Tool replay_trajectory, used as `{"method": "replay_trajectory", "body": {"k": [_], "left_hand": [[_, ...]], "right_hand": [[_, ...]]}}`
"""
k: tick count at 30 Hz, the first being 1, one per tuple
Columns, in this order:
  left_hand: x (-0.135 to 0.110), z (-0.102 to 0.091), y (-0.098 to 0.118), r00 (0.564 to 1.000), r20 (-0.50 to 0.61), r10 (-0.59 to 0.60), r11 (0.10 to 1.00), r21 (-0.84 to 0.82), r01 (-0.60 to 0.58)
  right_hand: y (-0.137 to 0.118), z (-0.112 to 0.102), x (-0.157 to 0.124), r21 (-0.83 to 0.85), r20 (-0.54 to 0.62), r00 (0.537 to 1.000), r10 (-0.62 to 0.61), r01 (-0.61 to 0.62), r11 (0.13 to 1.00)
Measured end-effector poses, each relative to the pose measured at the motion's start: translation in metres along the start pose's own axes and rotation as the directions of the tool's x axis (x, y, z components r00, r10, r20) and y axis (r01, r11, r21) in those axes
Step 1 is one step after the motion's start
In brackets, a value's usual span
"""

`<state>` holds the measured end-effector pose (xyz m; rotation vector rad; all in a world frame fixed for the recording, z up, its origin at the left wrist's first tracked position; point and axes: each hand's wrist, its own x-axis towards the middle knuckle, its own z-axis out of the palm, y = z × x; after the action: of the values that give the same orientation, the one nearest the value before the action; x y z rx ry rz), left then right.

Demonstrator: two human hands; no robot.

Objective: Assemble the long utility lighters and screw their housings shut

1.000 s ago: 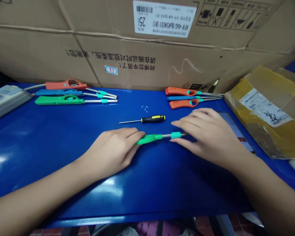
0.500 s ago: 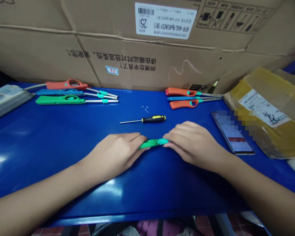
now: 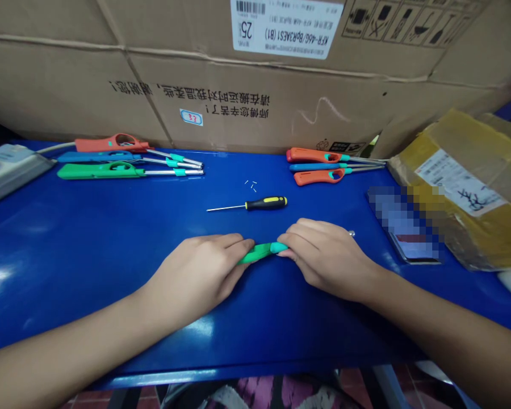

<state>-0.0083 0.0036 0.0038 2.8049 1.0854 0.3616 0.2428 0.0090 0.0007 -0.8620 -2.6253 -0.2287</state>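
Between my hands is a green lighter (image 3: 258, 253) of the long-nosed kind, with a turquoise collar. My left hand (image 3: 204, 264) is closed around its green handle. Closed over the nozzle side is my right hand (image 3: 326, 255), and a small metal tip shows past its knuckles. My fingers hide most of the lighter. Just beyond my hands lies a screwdriver (image 3: 266, 203) with a black and yellow handle, its shaft pointing left. Several tiny screws (image 3: 252, 186) are scattered behind it.
Several long lighters (image 3: 100, 170) lie side by side at the back left, near a white power strip (image 3: 8, 170). More lighters (image 3: 319, 177) lie at the back right. A phone (image 3: 413, 238) and a taped parcel (image 3: 477, 193) are on the right. A large cardboard box (image 3: 213, 74) stands behind.
My right hand has shifted slightly left and turned a little, so the lighter's metal tip now shows beyond it. Both hands keep their hold. The view has tilted slightly.
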Motion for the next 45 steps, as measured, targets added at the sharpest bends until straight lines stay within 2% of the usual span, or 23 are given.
{"method": "replay_trajectory", "body": {"k": [4, 7, 12, 20, 26, 29, 32, 36, 41, 45], "left_hand": [[0.004, -0.003, 0.003, 0.999, 0.030, 0.018, 0.996, 0.084, -0.021], [0.007, -0.004, 0.006, 0.998, 0.069, 0.008, 0.994, 0.111, -0.016], [0.004, -0.002, 0.009, 0.989, 0.138, 0.052, 0.976, 0.204, -0.080], [-0.004, 0.002, 0.014, 0.982, 0.122, 0.143, 0.956, 0.238, -0.169], [0.000, -0.002, 0.018, 0.983, 0.156, 0.099, 0.960, 0.246, -0.135], [0.005, -0.005, 0.018, 0.987, 0.158, 0.030, 0.982, 0.179, -0.059], [0.007, -0.008, 0.015, 0.991, 0.135, 0.015, 0.999, 0.031, -0.020], [0.006, -0.011, 0.014, 0.993, 0.109, 0.041, 0.994, -0.106, -0.030], [0.007, -0.012, 0.017, 0.993, 0.094, 0.073, 0.988, -0.142, -0.059], [0.006, -0.013, 0.019, 0.993, 0.093, 0.068, 0.979, -0.198, -0.049]], "right_hand": [[0.001, -0.005, 0.000, 0.022, 0.005, 1.000, 0.009, -0.009, 1.000], [-0.001, -0.011, 0.000, -0.028, 0.030, 1.000, 0.009, -0.008, 1.000], [-0.009, -0.011, -0.001, -0.059, 0.076, 0.996, -0.054, 0.058, 0.997], [-0.021, -0.007, 0.002, 0.001, 0.024, 0.998, -0.061, 0.061, 0.998], [-0.019, -0.009, 0.002, 0.005, 0.032, 0.998, -0.054, 0.054, 0.999], [-0.014, -0.012, 0.001, 0.008, 0.101, 0.994, -0.046, 0.045, 0.999], [-0.013, -0.017, -0.001, -0.042, 0.130, 0.991, -0.025, 0.031, 0.999], [-0.018, -0.023, -0.004, -0.087, 0.120, 0.993, -0.017, 0.028, 0.996], [-0.021, -0.028, -0.004, -0.083, 0.165, 0.986, -0.034, 0.048, 0.995], [-0.019, -0.033, -0.003, -0.054, 0.140, 0.990, -0.031, 0.039, 0.998]]}}
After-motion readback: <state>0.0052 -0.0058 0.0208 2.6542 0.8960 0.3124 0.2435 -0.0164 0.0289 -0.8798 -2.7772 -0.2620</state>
